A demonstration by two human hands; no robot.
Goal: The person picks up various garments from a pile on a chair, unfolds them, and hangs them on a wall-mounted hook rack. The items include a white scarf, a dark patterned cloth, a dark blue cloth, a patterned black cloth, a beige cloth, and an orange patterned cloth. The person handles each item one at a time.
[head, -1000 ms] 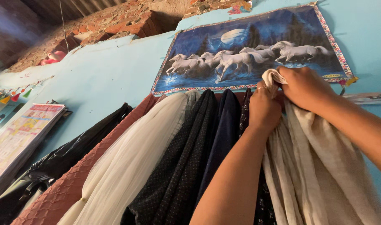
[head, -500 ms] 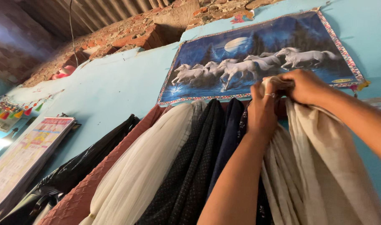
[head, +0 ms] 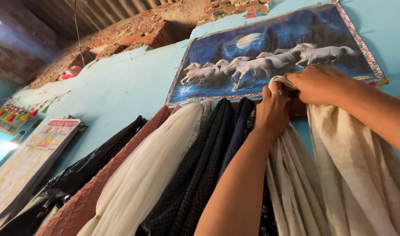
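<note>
A cream cloth [head: 340,175] hangs in long folds against the blue wall at the right. My left hand [head: 272,111], with a ring on one finger, grips the bunched left part of the cloth near its top. My right hand [head: 320,83] clasps the cloth's top fold just above and to the right, in front of the lower edge of a poster of white horses [head: 252,57]. Both hands sit close together at the cloth's top. The hook or rail under them is hidden.
Left of the cloth hang a dark navy garment [head: 235,135], a black dotted one [head: 195,175], a sheer white one [head: 143,179], a rust-pink one [head: 90,196] and a black one [head: 86,166]. A paper calendar [head: 29,161] hangs at far left. Bare brick [head: 138,30] tops the wall.
The view has shifted slightly. My hands have stayed at the top of the cream cloth, and the right-hand part of the cloth now spreads further away from the left bunch.
</note>
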